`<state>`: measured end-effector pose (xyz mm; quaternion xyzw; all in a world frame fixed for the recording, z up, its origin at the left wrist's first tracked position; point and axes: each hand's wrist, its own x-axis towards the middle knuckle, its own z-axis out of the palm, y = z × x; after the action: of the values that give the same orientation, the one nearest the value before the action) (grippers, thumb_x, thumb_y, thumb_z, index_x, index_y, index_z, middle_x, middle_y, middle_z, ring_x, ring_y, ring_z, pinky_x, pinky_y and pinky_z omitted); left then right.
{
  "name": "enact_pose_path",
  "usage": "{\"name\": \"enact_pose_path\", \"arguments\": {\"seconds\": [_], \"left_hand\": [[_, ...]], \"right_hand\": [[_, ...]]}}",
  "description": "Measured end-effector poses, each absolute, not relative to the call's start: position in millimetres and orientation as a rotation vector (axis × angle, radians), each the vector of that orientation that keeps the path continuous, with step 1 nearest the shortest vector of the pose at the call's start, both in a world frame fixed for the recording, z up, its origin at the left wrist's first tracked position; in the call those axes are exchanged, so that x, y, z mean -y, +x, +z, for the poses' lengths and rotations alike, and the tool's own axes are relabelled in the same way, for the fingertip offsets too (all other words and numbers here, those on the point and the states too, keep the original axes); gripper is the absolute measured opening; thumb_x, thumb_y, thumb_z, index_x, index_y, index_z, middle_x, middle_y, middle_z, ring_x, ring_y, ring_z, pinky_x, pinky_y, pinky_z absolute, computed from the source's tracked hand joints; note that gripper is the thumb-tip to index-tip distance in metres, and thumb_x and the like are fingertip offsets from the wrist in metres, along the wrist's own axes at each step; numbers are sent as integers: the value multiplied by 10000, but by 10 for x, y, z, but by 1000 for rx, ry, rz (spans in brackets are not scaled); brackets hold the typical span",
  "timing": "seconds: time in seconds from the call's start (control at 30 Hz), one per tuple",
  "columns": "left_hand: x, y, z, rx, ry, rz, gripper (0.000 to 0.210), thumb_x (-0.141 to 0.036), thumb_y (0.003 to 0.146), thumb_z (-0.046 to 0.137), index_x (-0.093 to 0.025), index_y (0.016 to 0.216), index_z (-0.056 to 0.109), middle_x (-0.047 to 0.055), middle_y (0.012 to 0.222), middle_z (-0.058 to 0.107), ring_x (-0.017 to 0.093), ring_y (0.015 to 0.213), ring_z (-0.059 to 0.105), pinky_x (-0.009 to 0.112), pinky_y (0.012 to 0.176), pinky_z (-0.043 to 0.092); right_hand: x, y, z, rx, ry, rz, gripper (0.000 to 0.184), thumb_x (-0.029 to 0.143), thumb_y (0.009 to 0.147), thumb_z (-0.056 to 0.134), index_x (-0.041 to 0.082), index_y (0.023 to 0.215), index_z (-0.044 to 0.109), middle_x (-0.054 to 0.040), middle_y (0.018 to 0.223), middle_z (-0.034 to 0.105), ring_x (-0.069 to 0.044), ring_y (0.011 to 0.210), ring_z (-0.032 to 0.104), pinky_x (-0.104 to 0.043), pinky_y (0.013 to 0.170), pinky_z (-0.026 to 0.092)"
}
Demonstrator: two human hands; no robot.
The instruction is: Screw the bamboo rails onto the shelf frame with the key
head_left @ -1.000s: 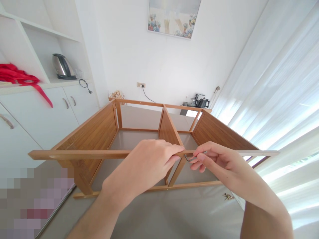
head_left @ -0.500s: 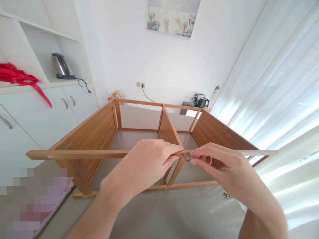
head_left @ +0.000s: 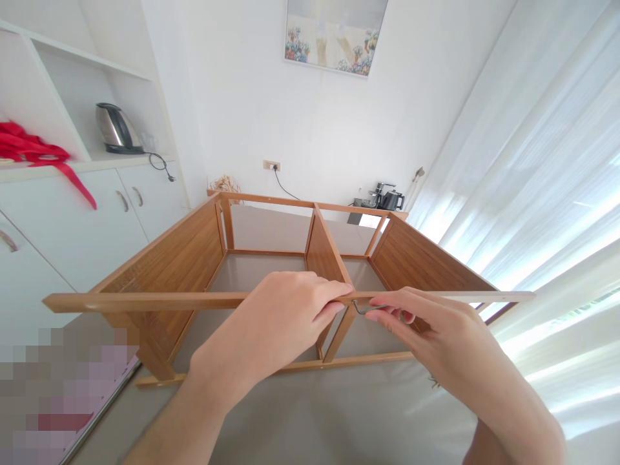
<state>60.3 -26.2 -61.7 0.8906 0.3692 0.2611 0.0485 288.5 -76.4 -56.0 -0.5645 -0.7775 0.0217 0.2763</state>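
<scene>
A wooden furniture frame (head_left: 169,301) stands before me, with side panels and a middle divider (head_left: 323,242). My left hand (head_left: 285,316) is closed over its near top rail, thumb below and fingers above, just left of where the divider meets it. My right hand (head_left: 431,320) pinches the long arm of a bent hex key (head_left: 364,310) between thumb and fingers. The key's short end sits at the rail's front face, at the divider joint. Whatever fastener it meets is too small to make out.
On the left, an electric kettle (head_left: 116,129) and red cloth (head_left: 33,148) rest on a white cabinet (head_left: 72,219). A black kettle (head_left: 390,200) stands behind the frame. White curtains (head_left: 523,168) hang on the right, and a picture (head_left: 334,39) is on the wall.
My right hand has lowered slightly, still pinching the hex key. My left hand keeps its hold on the rail. The whole view has shifted a little.
</scene>
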Motion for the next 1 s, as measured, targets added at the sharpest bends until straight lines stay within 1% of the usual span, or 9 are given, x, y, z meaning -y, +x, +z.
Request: {"name": "enact_pose_path", "arguments": {"seconds": [0.17,0.27,0.4,0.6,0.67,0.8,0.83,0.9,1.0], "left_hand": [[261,596,-629,-1123,2725,806,313,-287,1016,493,-384,1269,650,-42,1071,761,177,921,721,273,819,536],[255,595,-633,-1116,2736,802,311,-296,1009,510,-386,1276,639,-53,1092,756,177,947,719,274,836,536],[254,600,-633,-1135,2773,803,293,-302,999,528,-373,1259,643,-50,1072,755,184,949,717,290,854,535],[260,612,-646,-1131,2813,771,270,-275,1014,495,-355,1232,632,-46,1041,739,172,899,706,283,765,533],[270,614,-641,-1127,2838,811,268,-260,1011,499,-327,1240,621,-25,1110,715,173,950,691,291,800,534],[395,576,-560,-1097,2889,966,297,-241,1001,506,-286,1285,584,14,1282,631,187,1105,634,335,960,501],[456,557,-533,-1087,2886,982,287,-247,1003,499,-287,1273,590,15,1264,637,188,1098,633,339,962,496],[597,519,-500,-1086,2842,924,234,-274,1007,486,-295,1191,629,3,1136,679,178,997,656,323,886,508],[754,501,-598,-1156,2711,569,189,-316,986,496,-284,930,674,-22,834,685,159,729,649,286,657,479]], "right_hand": [[744,2907,-510,2086,-1599,188,214,464,968,576,324,1027,727,12,849,722,-137,651,617,-238,534,463],[722,2919,-508,2096,-1563,243,189,434,967,588,316,1025,725,7,906,728,-141,711,632,-242,597,492],[688,2945,-572,2120,-1456,226,163,391,971,587,319,1029,722,9,935,720,-136,725,612,-244,602,477],[683,2954,-602,2150,-1426,248,154,369,980,580,349,1048,716,35,938,713,-106,697,592,-224,567,448],[693,2945,-597,2149,-1417,232,151,361,979,583,353,1055,714,40,935,711,-100,698,590,-219,562,443],[706,2926,-594,2129,-1432,209,153,374,978,583,348,1072,702,39,929,709,-106,720,595,-220,571,447],[706,2923,-592,2124,-1436,213,154,384,978,582,343,1068,700,37,932,709,-111,729,598,-221,573,449],[701,2920,-586,2121,-1430,235,160,405,977,577,325,1038,702,27,943,711,-123,750,606,-226,569,450],[691,2921,-585,2128,-1400,274,180,416,982,564,305,1005,704,13,967,711,-133,772,614,-233,575,455]]}}
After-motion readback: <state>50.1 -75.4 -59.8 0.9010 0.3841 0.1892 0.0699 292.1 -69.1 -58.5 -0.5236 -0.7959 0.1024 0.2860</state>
